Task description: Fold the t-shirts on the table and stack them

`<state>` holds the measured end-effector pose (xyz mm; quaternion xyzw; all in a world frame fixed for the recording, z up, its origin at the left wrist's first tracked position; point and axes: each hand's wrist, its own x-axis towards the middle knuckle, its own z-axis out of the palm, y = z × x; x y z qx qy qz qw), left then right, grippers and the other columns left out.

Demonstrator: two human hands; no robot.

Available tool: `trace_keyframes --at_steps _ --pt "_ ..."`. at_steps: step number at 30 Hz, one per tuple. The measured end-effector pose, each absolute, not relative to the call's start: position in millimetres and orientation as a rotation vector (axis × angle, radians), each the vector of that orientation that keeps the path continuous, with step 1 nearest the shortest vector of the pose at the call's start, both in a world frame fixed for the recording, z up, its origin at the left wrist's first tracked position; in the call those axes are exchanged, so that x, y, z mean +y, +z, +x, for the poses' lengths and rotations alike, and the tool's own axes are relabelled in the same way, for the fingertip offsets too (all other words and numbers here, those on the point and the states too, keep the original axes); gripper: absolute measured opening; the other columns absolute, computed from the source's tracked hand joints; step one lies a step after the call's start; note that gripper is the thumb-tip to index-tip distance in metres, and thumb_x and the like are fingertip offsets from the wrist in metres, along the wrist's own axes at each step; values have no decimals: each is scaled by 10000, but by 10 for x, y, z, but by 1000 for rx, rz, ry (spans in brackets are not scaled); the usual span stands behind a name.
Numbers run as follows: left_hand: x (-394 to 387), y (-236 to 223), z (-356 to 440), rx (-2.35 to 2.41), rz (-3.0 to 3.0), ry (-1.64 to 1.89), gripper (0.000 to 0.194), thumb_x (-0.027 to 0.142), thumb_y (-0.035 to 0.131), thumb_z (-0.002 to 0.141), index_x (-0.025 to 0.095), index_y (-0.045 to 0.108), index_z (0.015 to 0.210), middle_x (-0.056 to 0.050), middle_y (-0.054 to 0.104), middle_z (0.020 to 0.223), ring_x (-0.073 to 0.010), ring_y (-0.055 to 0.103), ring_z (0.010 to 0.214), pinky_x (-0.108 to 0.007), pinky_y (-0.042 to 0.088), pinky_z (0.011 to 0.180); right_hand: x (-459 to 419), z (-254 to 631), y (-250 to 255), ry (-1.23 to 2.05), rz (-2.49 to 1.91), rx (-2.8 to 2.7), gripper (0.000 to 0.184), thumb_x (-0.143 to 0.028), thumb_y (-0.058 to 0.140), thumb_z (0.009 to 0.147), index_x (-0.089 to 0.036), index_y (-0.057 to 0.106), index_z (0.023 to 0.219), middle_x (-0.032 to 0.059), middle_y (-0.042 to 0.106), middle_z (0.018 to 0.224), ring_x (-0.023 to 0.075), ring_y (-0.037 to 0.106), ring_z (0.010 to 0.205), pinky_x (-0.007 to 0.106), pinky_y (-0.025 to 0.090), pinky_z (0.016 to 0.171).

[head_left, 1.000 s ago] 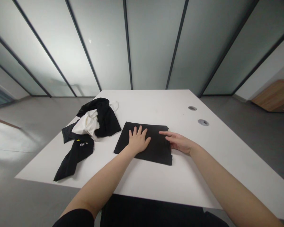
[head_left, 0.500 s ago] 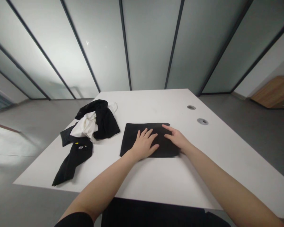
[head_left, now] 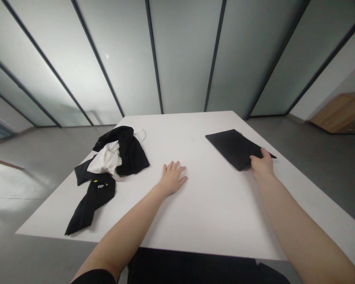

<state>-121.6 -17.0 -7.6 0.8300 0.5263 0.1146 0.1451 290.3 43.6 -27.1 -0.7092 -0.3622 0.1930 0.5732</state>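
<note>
My right hand [head_left: 262, 163] pinches the near right edge of a flat, folded black cloth [head_left: 232, 148], with the thumb on top and the other fingers mostly hidden beneath. The cloth lies toward the right side of the white table [head_left: 207, 213], its right corner bent up a little. Whether all of it is off the tabletop I cannot tell. My left hand [head_left: 171, 179] rests palm down near the table's middle, fingers spread, holding nothing. To its left is a loose heap of clothes: black garments [head_left: 131, 152] and a white one [head_left: 105, 157].
A black piece with small yellow and white marks [head_left: 96, 201] trails from the heap toward the table's near left edge. Frosted glass panels [head_left: 183, 55] stand behind the table. A wooden cabinet [head_left: 340, 114] is at the far right.
The folded black cloth has gone from under both hands to the right and away, turned at an angle, in my right hand's grip. My left hand has stayed near the middle, now on bare tabletop.
</note>
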Motion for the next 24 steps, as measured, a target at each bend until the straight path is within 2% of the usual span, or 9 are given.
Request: trace_keyframes --at_steps 3,5,7,8,11,13,15,18,24 --pt "-164 -98 -1219 1513 2396 352 504 428 595 1031 264 595 1508 -183 394 1723 -460 275 1616 -744 156 1272 364 2973 -185 357 -1944 -817 845 -297 745 813 -154 473 1601 288 475 1612 448 444 1504 616 343 1239" --pt "-162 -101 -1217 1514 2399 362 506 426 599 1028 260 598 1505 -186 396 1721 -461 282 1613 -745 159 1270 299 2925 -115 202 -2153 -877 879 -355 814 810 -122 492 1594 351 253 1716 564 215 1583 717 224 1239" --pt "-163 -95 -1213 1517 2406 355 508 427 598 1028 252 597 1505 -191 395 1721 -462 287 1610 -750 165 1268 244 2828 -71 6 -2236 -1047 849 -428 789 866 -140 491 1606 316 58 1778 611 37 1600 781 164 1214" --pt "-165 -90 -1210 1523 2412 343 510 430 594 1031 250 595 1508 -191 394 1721 -460 290 1610 -750 172 1267 226 2771 -65 -57 -2220 -1194 801 -466 742 909 -164 498 1609 281 54 1792 608 21 1603 789 164 1211" --pt "-172 -73 -1201 1554 2449 276 519 448 570 1047 256 574 1529 -177 393 1725 -445 298 1612 -738 201 1270 223 2617 -117 -29 -2171 -1682 657 -551 568 1006 -246 549 1588 186 298 1765 564 186 1598 760 242 1221" --pt "-178 -61 -1196 1575 2476 235 523 459 554 1057 265 561 1543 -166 394 1727 -436 305 1612 -727 221 1270 252 2553 -193 47 -2199 -1883 608 -538 470 1043 -275 566 1582 146 406 1725 522 312 1569 721 301 1222" --pt "-184 -47 -1191 1588 2489 210 527 464 543 1064 267 553 1552 -162 395 1727 -432 312 1609 -721 235 1270 292 2531 -272 79 -2264 -1932 597 -493 402 1063 -277 553 1598 132 408 1731 498 372 1549 701 326 1220" --pt "-196 -20 -1184 1590 2491 188 534 462 535 1068 254 547 1560 -169 395 1726 -441 314 1607 -721 239 1269 358 2566 -354 75 -2323 -1880 615 -446 327 1074 -260 517 1628 129 372 1751 495 375 1550 710 319 1220" --pt "-200 -16 -1199 1584 2481 192 545 470 522 1069 250 541 1567 -175 389 1728 -452 305 1607 -733 235 1265 478 2755 -414 12 -2305 -1776 620 -436 320 1060 -234 569 1591 153 425 1717 508 398 1527 735 329 1201"
